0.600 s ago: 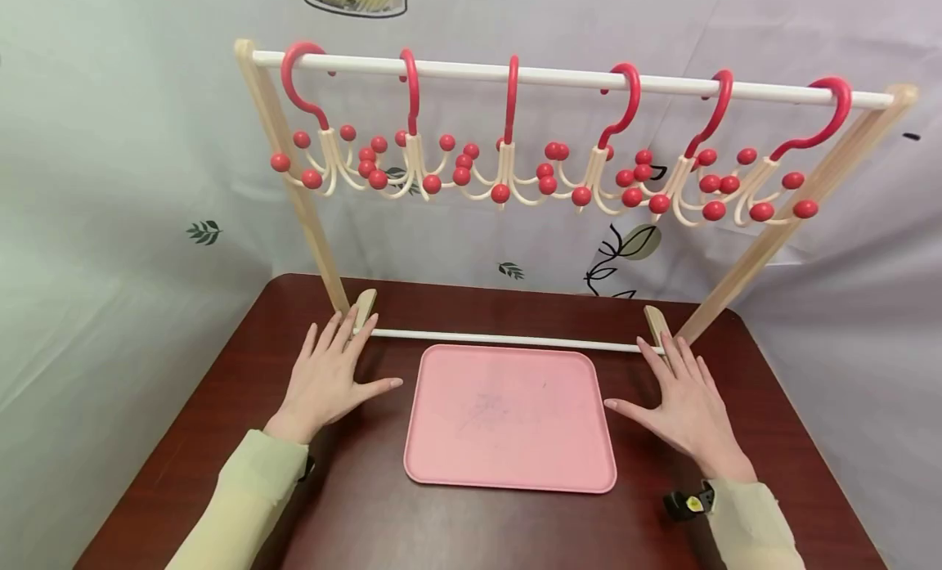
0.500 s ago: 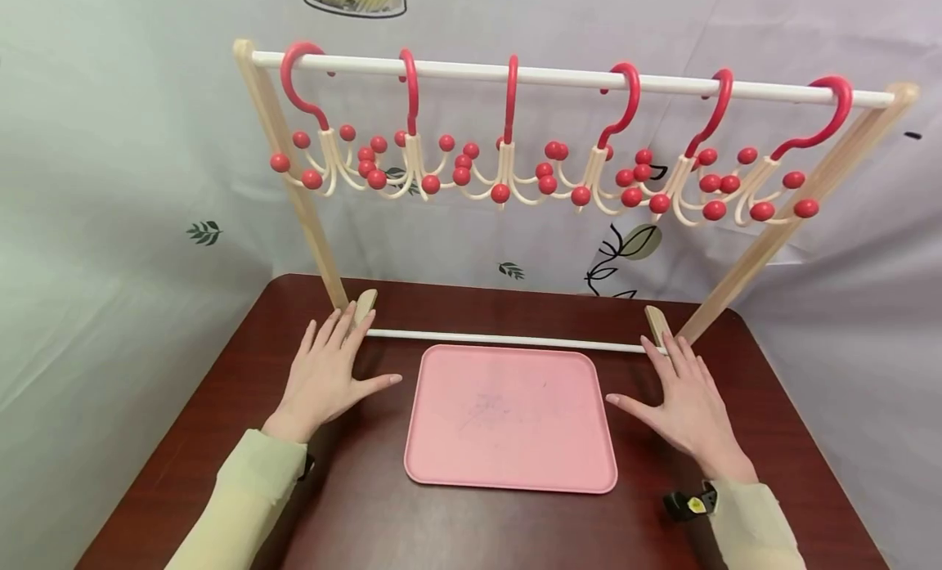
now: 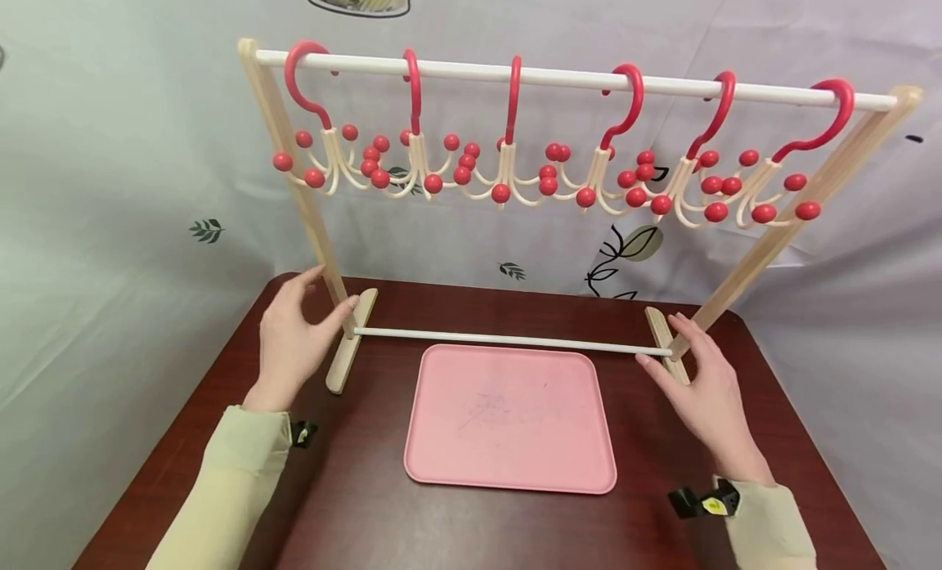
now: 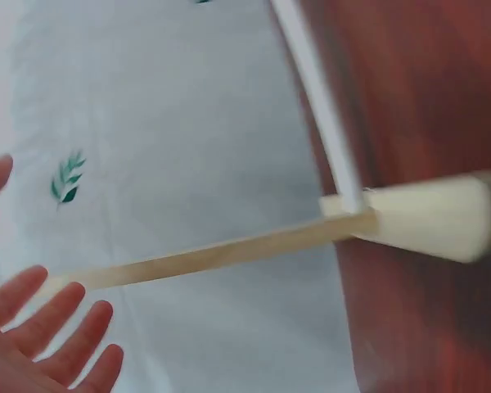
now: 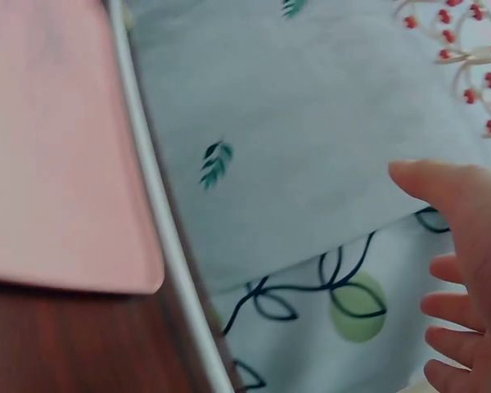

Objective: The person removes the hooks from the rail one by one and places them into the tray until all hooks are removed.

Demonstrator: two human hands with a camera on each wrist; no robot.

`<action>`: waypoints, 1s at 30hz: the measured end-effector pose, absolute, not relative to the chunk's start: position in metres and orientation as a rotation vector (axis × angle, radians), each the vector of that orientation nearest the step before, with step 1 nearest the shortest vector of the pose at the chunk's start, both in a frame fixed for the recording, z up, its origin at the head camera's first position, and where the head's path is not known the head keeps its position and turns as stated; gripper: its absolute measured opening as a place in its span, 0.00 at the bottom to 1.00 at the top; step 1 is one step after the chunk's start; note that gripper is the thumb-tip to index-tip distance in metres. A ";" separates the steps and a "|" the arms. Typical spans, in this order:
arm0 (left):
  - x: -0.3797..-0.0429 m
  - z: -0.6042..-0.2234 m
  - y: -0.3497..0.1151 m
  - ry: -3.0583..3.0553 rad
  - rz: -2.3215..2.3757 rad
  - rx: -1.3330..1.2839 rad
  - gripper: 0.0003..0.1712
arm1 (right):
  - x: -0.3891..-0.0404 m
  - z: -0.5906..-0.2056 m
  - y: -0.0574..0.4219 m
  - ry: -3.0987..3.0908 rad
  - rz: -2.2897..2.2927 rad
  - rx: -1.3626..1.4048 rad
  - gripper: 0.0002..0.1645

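Observation:
A wooden rack with a white top bar point(image 3: 464, 71) stands at the back of the table. Several hooks with red tops point(image 3: 513, 96) and cream prongs tipped with red balls hang from that bar. My left hand point(image 3: 289, 338) is beside the rack's left post point(image 3: 307, 206), thumb and fingers apart around the post in the head view. In the left wrist view its fingers point(image 4: 86, 340) are loosely extended, with nothing gripped. My right hand point(image 3: 708, 394) is at the base of the right post point(image 3: 758, 255), its thumb close to the lower white bar point(image 3: 508, 339).
A pink tray point(image 3: 508, 482) lies on the dark red table point(image 3: 368, 513) in front of the lower bar, between my forearms. Wooden feet, such as the left foot point(image 3: 340, 370), support the posts. Pale patterned cloth point(image 3: 456, 243) hangs close behind the rack.
Both hands were flat and spread by the rack's feet. The left has lifted up and left, turning toward its post; the right has turned and shifted right and slightly down.

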State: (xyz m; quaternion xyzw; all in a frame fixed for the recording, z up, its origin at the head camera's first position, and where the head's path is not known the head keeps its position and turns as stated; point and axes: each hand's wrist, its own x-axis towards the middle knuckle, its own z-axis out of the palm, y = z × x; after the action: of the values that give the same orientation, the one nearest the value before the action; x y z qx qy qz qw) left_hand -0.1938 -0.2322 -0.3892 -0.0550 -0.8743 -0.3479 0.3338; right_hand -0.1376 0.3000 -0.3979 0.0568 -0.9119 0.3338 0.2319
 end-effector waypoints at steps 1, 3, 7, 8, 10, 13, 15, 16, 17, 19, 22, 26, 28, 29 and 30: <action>-0.196 -0.385 -0.233 -2.260 -0.968 -0.111 0.37 | -0.136 -0.394 0.299 -2.485 0.938 0.132 0.44; -0.201 -0.378 -0.235 -2.224 -1.073 -0.047 0.36 | -0.134 -0.387 0.299 -2.445 0.973 0.082 0.41; -0.213 -0.367 -0.237 -2.188 -1.210 0.049 0.36 | -0.130 -0.372 0.297 -2.374 1.052 0.003 0.37; -0.216 -0.365 -0.238 -2.183 -1.236 0.067 0.36 | -0.130 -0.368 0.296 -2.353 1.079 -0.004 0.37; -0.222 -0.363 -0.238 -2.171 -1.280 0.095 0.37 | -0.130 -0.361 0.295 -2.311 1.124 -0.017 0.36; -0.230 -0.360 -0.238 -2.152 -1.354 0.131 0.38 | -0.130 -0.349 0.294 -2.244 1.159 -0.014 0.36; -0.234 -0.359 -0.237 -2.131 -1.395 0.148 0.38 | -0.129 -0.342 0.294 -2.206 1.163 -0.013 0.36; -0.235 -0.358 -0.237 -2.118 -1.415 0.153 0.37 | -0.129 -0.338 0.294 -2.186 1.170 -0.007 0.36; -0.237 -0.358 -0.236 -2.103 -1.434 0.160 0.36 | -0.128 -0.334 0.294 -2.166 1.173 0.003 0.36; -0.239 -0.358 -0.236 -2.075 -1.447 0.171 0.34 | -0.127 -0.326 0.294 -2.131 1.186 0.017 0.35; -0.241 -0.359 -0.236 -2.051 -1.443 0.202 0.30 | -0.124 -0.313 0.291 -2.086 1.200 0.040 0.34; -0.244 -0.361 -0.236 -2.057 -1.413 0.241 0.26 | -0.121 -0.295 0.284 -2.019 1.217 0.062 0.32; -0.245 -0.361 -0.236 -2.063 -1.399 0.245 0.25 | -0.120 -0.286 0.283 -1.973 1.223 0.090 0.31; -0.246 -0.361 -0.236 -2.067 -1.393 0.247 0.25 | -0.121 -0.283 0.283 -1.950 1.221 0.098 0.31; -0.246 -0.362 -0.236 -2.068 -1.391 0.247 0.25 | -0.121 -0.279 0.283 -1.933 1.217 0.101 0.31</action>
State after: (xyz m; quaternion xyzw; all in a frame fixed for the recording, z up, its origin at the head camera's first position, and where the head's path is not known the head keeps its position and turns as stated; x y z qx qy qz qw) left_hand -0.2460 -0.2359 -0.3616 0.0937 -0.7843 -0.5273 0.3132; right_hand -0.1211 0.2833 -0.2787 0.0403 -0.7692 0.4842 0.4150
